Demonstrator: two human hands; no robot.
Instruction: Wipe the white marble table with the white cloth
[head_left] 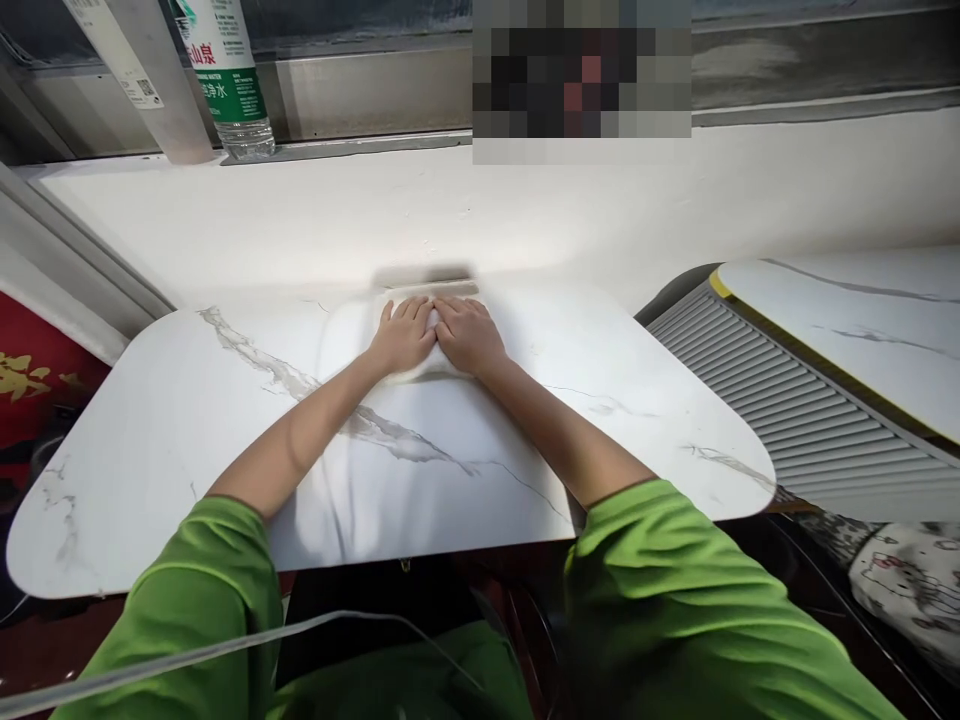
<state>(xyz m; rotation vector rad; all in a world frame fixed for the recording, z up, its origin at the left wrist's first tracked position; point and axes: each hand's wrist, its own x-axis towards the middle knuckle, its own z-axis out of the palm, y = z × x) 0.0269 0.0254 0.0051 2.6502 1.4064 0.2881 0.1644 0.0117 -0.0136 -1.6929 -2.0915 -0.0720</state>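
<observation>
A folded white cloth (pixel 420 372) lies at the far middle of the white marble table (pixel 187 440), close to the wall. My left hand (pixel 403 335) rests flat on it, fingers stretched out and together. My right hand (pixel 466 335) lies flat beside it on the same cloth, fingers pointing forward. The two hands touch at the index fingers. Most of the cloth is hidden under my palms. Neither hand grips anything.
A plastic water bottle (pixel 229 75) with a green label stands on the window ledge at the back left, next to a grey upright post (pixel 150 80). A second marble tabletop (pixel 862 320) and a ribbed grey panel (pixel 787 400) sit to the right.
</observation>
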